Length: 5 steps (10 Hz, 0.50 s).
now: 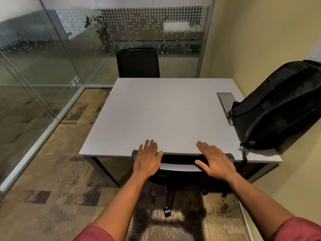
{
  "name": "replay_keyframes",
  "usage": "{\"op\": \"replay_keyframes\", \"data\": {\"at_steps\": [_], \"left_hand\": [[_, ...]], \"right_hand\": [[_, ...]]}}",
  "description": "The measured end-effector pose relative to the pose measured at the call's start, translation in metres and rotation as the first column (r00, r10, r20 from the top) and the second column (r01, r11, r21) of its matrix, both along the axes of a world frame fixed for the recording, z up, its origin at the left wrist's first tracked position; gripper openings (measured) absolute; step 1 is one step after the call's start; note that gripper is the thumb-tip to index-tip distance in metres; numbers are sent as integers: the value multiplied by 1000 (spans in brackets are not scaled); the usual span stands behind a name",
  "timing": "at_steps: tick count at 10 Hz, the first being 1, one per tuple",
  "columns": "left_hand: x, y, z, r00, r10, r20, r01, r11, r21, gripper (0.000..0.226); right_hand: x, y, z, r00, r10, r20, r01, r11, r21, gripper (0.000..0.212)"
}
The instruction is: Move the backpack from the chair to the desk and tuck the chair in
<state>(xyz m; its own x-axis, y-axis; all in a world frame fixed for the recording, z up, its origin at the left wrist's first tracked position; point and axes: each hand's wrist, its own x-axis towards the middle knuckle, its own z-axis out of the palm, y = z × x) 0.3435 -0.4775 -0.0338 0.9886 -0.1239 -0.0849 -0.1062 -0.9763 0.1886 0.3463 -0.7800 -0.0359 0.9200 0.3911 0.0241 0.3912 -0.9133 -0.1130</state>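
Both hands are seen flat and spread in the head view, nothing gripped. Left hand (147, 158) is laid palm-down over the top left of the chair (180, 168) backrest, fingers reaching past it over the near edge of the desk (156, 115). Right hand (214, 160) is laid the same way over the top right of the backrest, thumb out toward the middle; firm contact versus a hover just above cannot be told.

Backpack (279, 108) is already on the desk, at its far-right side against the wall, leaning, partly covering the cable hatch (225, 101). First step is judged done.

Step in hand: tucking the chair. Backrest top is at the desk's near edge, seat under the desk, castor (167, 212) out on the carpet. Tuck is judged nearly or fully complete.

Next move, if any: a short straight push toward the desk, both palms even to avoid swivel, then release.

A second chair (138, 62) is parked at the desk's far side; not involved.
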Motion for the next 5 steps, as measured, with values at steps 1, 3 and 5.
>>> {"op": "replay_keyframes", "data": {"at_steps": [1,3,5], "left_hand": [[0,0,2,1000,4,-5,-4,1000,-6,64],[-4,0,9,1000,2,-15,-3,1000,-22,63],[-2,-5,25,998,28,52,-18,983,-184,64]], "right_hand": [[0,0,1,1000,5,0,-5,1000,-18,80],[-3,1,4,999,-22,-37,22,1000,-22,85],[-3,3,13,994,-70,-80,77,994,81,90]]}}
